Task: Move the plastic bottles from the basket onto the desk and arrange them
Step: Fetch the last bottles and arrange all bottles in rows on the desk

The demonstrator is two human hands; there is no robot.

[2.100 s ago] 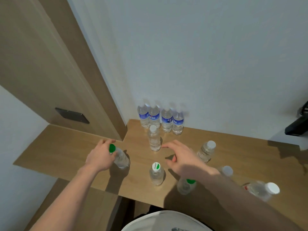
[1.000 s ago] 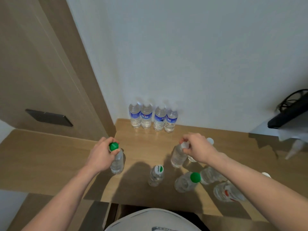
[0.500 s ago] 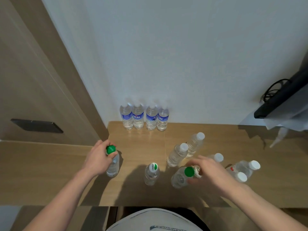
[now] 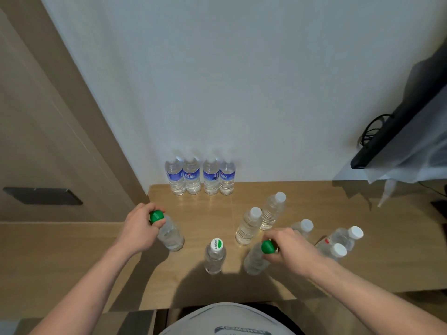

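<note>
Several clear plastic bottles stand on the wooden desk [image 4: 302, 281]. My left hand [image 4: 139, 228] grips the neck of a green-capped bottle [image 4: 170, 235] at the desk's left side. My right hand [image 4: 289, 250] grips another green-capped bottle [image 4: 255, 259] by its cap end, near the front. Between them stands a bottle with a white and green cap [image 4: 214, 257]. Two white-capped bottles [image 4: 249, 228] stand side by side behind my right hand. No basket is in view.
A row of blue-labelled bottles [image 4: 199, 176] lines the white wall at the back. More white-capped bottles [image 4: 342, 241] stand to the right of my right hand. A dark screen [image 4: 396, 131] under clear plastic hangs at the right. A wooden panel [image 4: 43, 141] rises at the left.
My right hand set a white-capped bottle next to another one, then came back and took hold of the green-capped bottle near the front. My left hand has kept its bottle throughout.
</note>
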